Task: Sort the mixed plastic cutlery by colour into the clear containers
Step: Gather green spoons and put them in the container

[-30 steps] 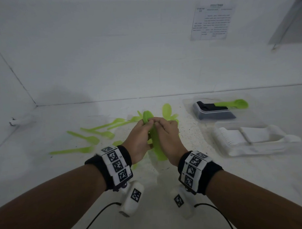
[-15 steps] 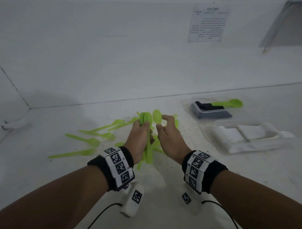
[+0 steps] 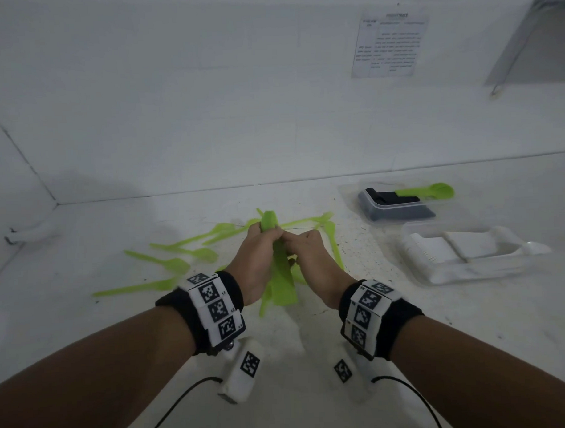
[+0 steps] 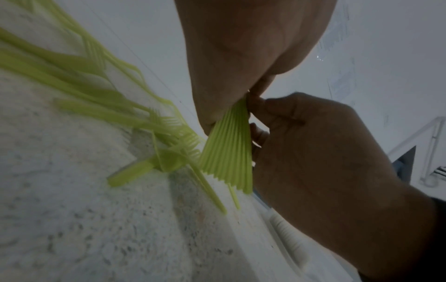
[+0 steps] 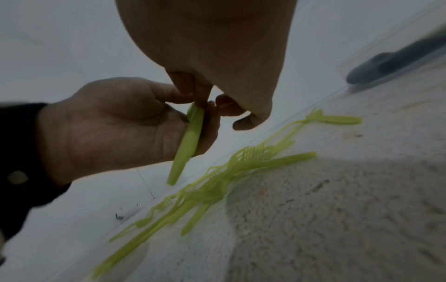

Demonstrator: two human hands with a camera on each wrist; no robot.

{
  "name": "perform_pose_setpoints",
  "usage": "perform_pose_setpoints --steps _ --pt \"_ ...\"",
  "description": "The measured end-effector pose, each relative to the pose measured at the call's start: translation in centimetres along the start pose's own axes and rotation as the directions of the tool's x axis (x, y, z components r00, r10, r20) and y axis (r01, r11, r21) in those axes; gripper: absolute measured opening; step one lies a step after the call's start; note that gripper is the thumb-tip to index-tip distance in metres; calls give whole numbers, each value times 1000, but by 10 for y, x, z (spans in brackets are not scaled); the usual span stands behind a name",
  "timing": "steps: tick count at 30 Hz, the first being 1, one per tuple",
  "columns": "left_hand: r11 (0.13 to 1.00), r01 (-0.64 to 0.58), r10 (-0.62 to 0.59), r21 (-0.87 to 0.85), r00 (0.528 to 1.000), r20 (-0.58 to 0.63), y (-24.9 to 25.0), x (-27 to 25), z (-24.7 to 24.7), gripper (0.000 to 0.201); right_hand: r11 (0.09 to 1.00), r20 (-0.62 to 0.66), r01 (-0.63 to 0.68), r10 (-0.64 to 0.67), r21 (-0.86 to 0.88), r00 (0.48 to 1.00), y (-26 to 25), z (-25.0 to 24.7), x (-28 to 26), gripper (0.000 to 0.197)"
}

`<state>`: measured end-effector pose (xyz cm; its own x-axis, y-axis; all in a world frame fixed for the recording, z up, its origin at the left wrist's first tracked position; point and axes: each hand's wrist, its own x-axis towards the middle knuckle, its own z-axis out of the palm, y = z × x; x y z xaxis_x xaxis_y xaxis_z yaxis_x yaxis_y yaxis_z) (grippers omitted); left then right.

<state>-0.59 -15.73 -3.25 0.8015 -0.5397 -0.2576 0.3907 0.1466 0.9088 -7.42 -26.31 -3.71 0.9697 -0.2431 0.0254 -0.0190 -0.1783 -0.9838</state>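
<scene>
I'm gathering green spoons: my left hand [image 3: 255, 259] grips the stack [image 3: 281, 271] above the surface [image 3: 391, 354], my right hand [image 3: 308, 254] pinching its top. Next, probably carry it to a container [image 3: 399, 209].

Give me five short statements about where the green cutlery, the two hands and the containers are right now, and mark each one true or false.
1. The left hand grips a stack of green cutlery. True.
2. The right hand rests flat on the table, away from the stack. False: its fingers are curled against the stack, beside the left hand.
3. Loose green cutlery lies on the table. True.
4. The container of white cutlery sits at the person's left. False: it is on the right.
5. One green spoon lies in the far container with the black cutlery. True.
</scene>
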Motion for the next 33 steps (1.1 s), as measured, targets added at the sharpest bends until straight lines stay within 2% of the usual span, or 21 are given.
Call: perform_pose_setpoints --steps 2,4,5,6,7,8,9,10,11,13,15,17,19,23,25,26,28,31,33 --pt "999 33 -33 0 999 29 3 -1 -2 11 992 70 23 -32 127 997 -8 -5 -4 41" --pt "995 46 -49 83 998 42 3 0 -6 14 994 66 7 -15 111 998 -11 -10 -4 37" --pt "980 32 -43 196 998 50 3 0 -8 20 999 18 -11 10 54 1000 -9 -13 -1 32" --pt "937 8 -34 348 997 68 2 1 -11 30 999 -69 -8 6 -41 998 -6 -17 3 28" --pt "865 -23 -32 501 994 101 2 1 -13 41 988 -165 18 -43 -151 985 -2 -22 7 24" --pt "782 -54 -44 621 989 140 1 1 -15 54 962 -207 69 -126 -264 970 2 -27 10 26" --pt "707 -86 -63 702 981 183 1 -1 -15 66 915 -173 154 -232 -372 957 5 -32 13 33" --pt "653 -119 -81 748 971 225 2 -2 -14 75 842 -70 254 -324 -476 943 7 -38 16 40" --pt "620 -152 -97 770 959 267 4 -3 -12 80 753 68 339 -367 -563 928 7 -45 20 45" --pt "588 -197 -126 784 935 330 8 -2 -7 82 621 275 408 -303 -669 912 2 -55 22 43" --pt "548 -192 -158 814 932 327 13 -1 -4 85 559 322 426 -279 -712 905 1 -66 21 32" --pt "492 -216 -160 844 930 331 16 -2 -2 84 515 306 440 -327 -736 894 3 -77 18 21" --pt "403 -317 -122 859 911 394 18 -1 1 75 476 296 447 -360 -757 885 5 -86 14 21" --pt "98 -472 -153 876 863 482 20 11 6 67 451 196 373 -391 -811 899 5 -109 3 24" --pt "-27 -509 -102 860 858 504 18 18 8 47 461 94 275 -379 -844 921 4 -128 -3 21" --pt "-57 -526 -67 849 850 523 17 21 12 43 453 53 229 -368 -862 928 4 -138 -6 20" --pt "-92 -567 -48 818 824 565 17 29 28 49 387 29 178 -362 -905 932 3 -156 -13 22" --pt "-186 -624 -85 759 780 620 16 39 66 61 245 82 162 -305 -956 949 0 -181 -19 42" --pt "-255 -650 -73 716 751 656 14 47 90 64 207 77 130 -246 -970 966 0 -205 -20 43"
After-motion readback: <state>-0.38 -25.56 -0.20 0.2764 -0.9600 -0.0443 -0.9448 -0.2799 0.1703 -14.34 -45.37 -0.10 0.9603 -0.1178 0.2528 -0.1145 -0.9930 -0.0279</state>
